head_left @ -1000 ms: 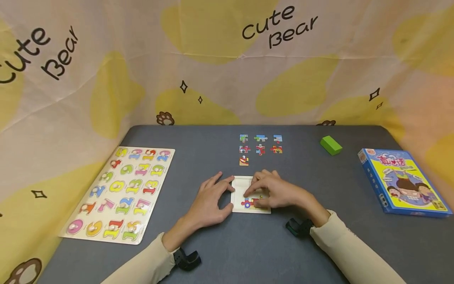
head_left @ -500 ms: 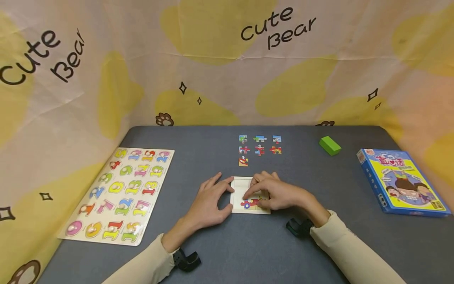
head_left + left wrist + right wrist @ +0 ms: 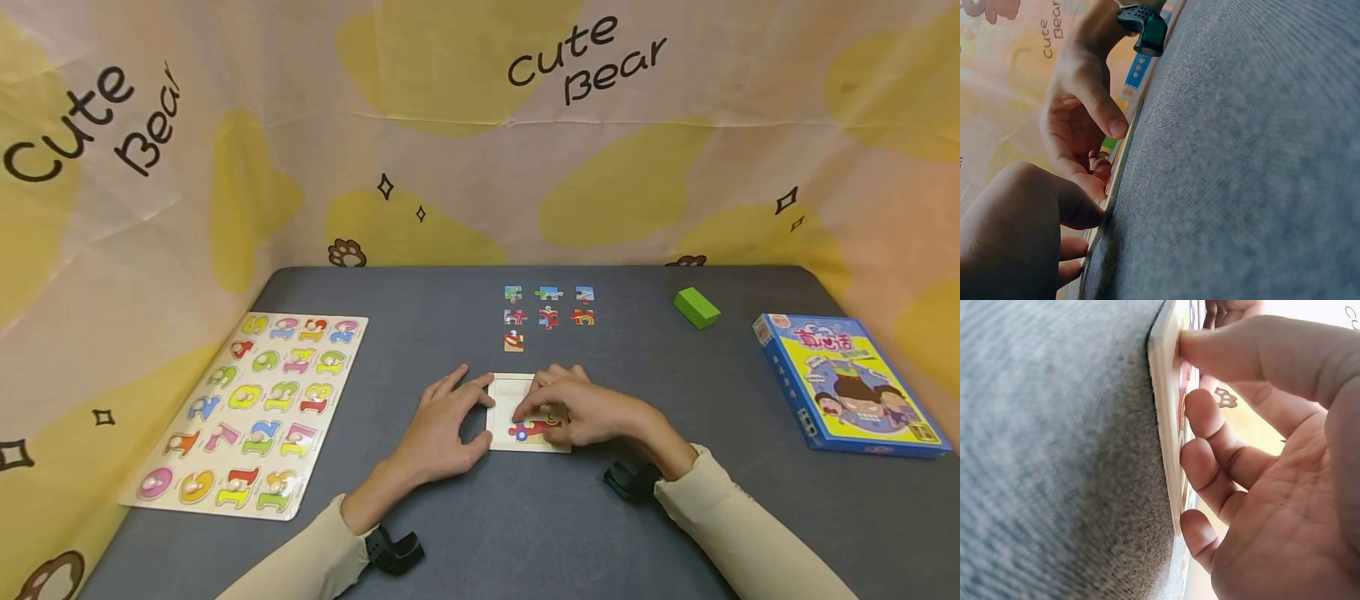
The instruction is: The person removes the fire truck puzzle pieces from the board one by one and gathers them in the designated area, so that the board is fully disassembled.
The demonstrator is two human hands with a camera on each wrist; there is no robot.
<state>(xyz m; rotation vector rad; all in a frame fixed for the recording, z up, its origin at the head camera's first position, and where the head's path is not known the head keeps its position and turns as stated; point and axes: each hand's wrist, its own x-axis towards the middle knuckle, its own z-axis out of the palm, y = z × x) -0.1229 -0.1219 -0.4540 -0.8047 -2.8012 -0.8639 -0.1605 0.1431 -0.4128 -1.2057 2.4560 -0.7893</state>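
Observation:
A small pale wooden puzzle tray (image 3: 510,388) lies in the middle of the table. Joined jigsaw pieces (image 3: 525,430), showing part of a red vehicle, fill its lower side. My left hand (image 3: 444,427) rests along the tray's left edge, forefinger near the far corner and thumb near the lower side. Over the tray's right part, my right hand (image 3: 581,405) touches the pieces with thumb and forefinger set apart. Its other fingers bend over the tray in the right wrist view, and the hand hides some pieces. Beyond the tray several loose jigsaw pieces (image 3: 548,317) lie in rows.
At the left lies a number puzzle board (image 3: 311,425) with knobbed numerals. A green block (image 3: 697,307) sits at the back right. Further right is a blue and yellow game box (image 3: 855,387). A printed cloth (image 3: 450,150) hangs behind the table.
The right thumb has shifted slightly right, uncovering more of the red vehicle picture. My left hand stays at the tray's edge. The view has shifted slightly.

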